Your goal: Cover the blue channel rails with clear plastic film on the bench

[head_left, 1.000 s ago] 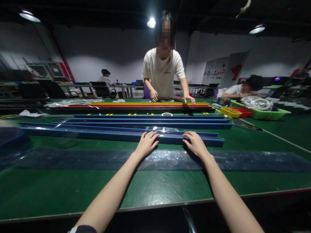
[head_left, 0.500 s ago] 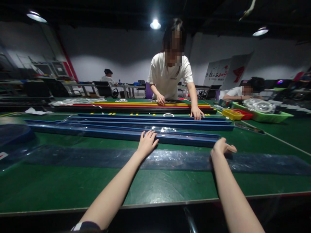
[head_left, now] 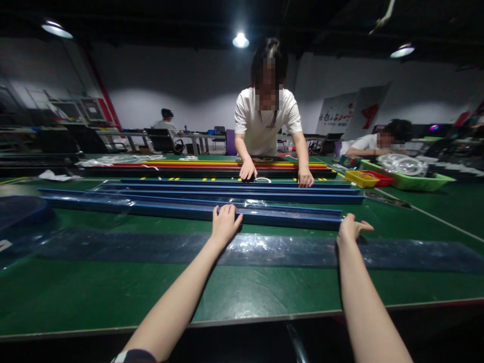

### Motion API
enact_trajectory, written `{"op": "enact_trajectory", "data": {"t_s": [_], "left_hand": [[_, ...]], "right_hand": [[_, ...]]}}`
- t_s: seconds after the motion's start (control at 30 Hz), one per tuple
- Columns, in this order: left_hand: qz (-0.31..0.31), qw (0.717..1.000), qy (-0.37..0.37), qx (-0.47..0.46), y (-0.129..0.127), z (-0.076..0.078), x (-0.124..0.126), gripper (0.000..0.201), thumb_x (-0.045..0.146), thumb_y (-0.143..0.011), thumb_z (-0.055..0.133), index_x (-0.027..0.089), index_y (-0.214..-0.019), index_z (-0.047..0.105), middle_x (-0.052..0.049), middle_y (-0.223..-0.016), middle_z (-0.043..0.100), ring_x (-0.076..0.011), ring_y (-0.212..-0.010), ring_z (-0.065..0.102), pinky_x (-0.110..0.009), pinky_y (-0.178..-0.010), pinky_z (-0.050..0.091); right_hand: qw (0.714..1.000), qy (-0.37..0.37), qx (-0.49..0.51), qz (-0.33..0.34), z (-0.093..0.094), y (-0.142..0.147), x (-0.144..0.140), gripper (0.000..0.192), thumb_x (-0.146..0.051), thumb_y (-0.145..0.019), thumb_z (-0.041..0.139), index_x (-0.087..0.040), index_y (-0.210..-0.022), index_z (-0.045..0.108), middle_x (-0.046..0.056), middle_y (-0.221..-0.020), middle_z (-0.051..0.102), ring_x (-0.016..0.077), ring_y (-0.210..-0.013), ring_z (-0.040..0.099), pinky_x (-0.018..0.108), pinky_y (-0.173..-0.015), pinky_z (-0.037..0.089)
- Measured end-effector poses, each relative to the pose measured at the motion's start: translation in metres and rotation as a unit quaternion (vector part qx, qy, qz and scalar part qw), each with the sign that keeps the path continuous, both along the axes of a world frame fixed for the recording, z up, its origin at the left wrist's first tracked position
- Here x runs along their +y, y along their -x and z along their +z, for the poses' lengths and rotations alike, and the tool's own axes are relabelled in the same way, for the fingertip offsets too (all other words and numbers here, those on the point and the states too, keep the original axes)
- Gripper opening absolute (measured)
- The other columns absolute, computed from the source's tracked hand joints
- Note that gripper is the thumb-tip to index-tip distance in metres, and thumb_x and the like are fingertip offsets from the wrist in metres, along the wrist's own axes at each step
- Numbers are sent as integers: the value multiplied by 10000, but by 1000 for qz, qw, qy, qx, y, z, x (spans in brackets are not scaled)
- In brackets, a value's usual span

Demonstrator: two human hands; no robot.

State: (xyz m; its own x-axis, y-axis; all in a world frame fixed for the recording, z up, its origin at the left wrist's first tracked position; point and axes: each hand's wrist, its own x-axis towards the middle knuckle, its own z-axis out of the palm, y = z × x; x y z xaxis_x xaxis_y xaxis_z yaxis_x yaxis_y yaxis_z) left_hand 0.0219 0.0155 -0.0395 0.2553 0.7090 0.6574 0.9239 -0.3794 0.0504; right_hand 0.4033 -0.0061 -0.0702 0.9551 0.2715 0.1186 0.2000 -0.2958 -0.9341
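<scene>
A long blue channel strip [head_left: 287, 216] lies across the green table, lined with clear film. My left hand [head_left: 226, 223] rests on its near wall, fingers spread over the edge. At the strip's right end is my right hand [head_left: 351, 229], thumb stretched out to the right and the palm side against the end; some of its fingers are hidden. Closer to me a wide, flat strip of clear film [head_left: 272, 250] passes beneath both forearms. Behind the strip lie more blue channels [head_left: 302, 194], where a co-worker's hand [head_left: 305, 177] touches the far one.
Yellow, red and black bars [head_left: 234, 165] lie farther back. At the right stand a green basket [head_left: 434, 181] with coiled tubing and a yellow tray [head_left: 361, 178]. Rolled clear film [head_left: 22, 222] sits at the left. The table's near edge [head_left: 227, 322] runs below my forearms.
My left hand has shifted slightly left, and my right hand slightly right along the strip's end. The co-worker has leaned in and lowered one hand toward the table; the other moved slightly.
</scene>
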Motion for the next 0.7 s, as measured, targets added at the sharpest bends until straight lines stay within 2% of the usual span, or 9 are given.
{"op": "enact_trajectory", "data": {"t_s": [0.07,0.2,0.33,0.47,0.57,0.63,0.7], "left_hand": [[9,1000,-3,-5,-1,1,0,264,373,-858,415,165,-957,543,-102,-1000,620,-240,-1013,517,-462,-984,255],[6,1000,-7,-5,-2,1,-1,272,371,-842,439,165,-981,548,-110,-1044,609,-253,-1047,500,-480,-992,239],[-24,1000,-10,3,-5,3,-3,293,335,-837,447,174,-1065,536,-107,-1137,575,-246,-1099,475,-473,-1012,226],[-82,996,-4,21,-12,6,-7,317,296,-850,421,202,-1139,510,-85,-1177,558,-222,-1140,455,-441,-1029,225],[-112,993,7,37,-20,9,-9,323,280,-855,409,212,-1155,504,-75,-1199,549,-218,-1153,446,-434,-1029,230],[-129,991,17,42,-27,12,-9,324,274,-856,408,216,-1161,499,-69,-1200,550,-212,-1148,449,-431,-1024,236],[-147,988,30,43,-38,15,-8,321,267,-855,410,224,-1161,496,-60,-1189,556,-203,-1138,456,-424,-1018,243]], "right_hand": [[998,-14,66,-19,9,5,-4,437,-403,-767,338,-202,-1132,208,172,-971,539,302,-814,571,430,-654,400],[998,-11,54,1,24,18,-11,413,-409,-751,336,-195,-1095,256,214,-1008,543,332,-852,564,442,-663,386],[998,-4,56,17,29,29,-15,425,-420,-729,368,-192,-1073,267,216,-1000,544,337,-871,556,429,-670,386],[996,-13,71,43,29,43,-13,405,-433,-707,407,-218,-1025,277,156,-935,548,288,-805,555,405,-679,393],[993,-31,85,75,25,46,-9,463,-440,-677,458,-228,-1034,253,101,-899,533,241,-748,545,378,-672,406],[992,-41,86,84,20,40,-7,526,-425,-666,472,-220,-1077,217,91,-914,519,221,-739,541,367,-670,417],[993,-44,17,106,14,26,-8,562,-380,-687,430,-188,-1139,157,127,-969,503,226,-772,544,385,-677,423]]}}
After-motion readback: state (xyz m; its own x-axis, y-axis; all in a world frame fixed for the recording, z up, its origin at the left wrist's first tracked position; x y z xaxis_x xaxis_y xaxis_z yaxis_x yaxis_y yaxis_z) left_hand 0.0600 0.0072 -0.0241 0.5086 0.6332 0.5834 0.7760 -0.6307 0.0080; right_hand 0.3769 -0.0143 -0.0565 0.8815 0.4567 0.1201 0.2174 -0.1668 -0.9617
